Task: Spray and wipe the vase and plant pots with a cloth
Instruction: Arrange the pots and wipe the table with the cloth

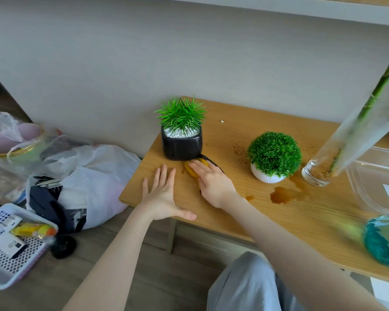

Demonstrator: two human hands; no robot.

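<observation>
A black square plant pot (181, 145) with spiky green leaves and white pebbles stands near the left end of the wooden table (290, 221). Right in front of it my right hand (212, 184) lies flat, pressing a yellow cloth (192, 170) with a dark edge onto the tabletop. My left hand (163, 195) hovers over the table's left corner with fingers spread, holding nothing. A white round pot (267, 177) with a green ball-shaped plant sits further right. A tall clear glass vase (337, 158) with a green bamboo stalk stands at the right.
Brown liquid (283, 195) is spilled on the table in front of the white pot. A clear plastic container (375, 182) and a teal glass object (382, 241) sit at the right. Plastic bags (94, 176) and a white basket (11, 243) lie on the floor, left.
</observation>
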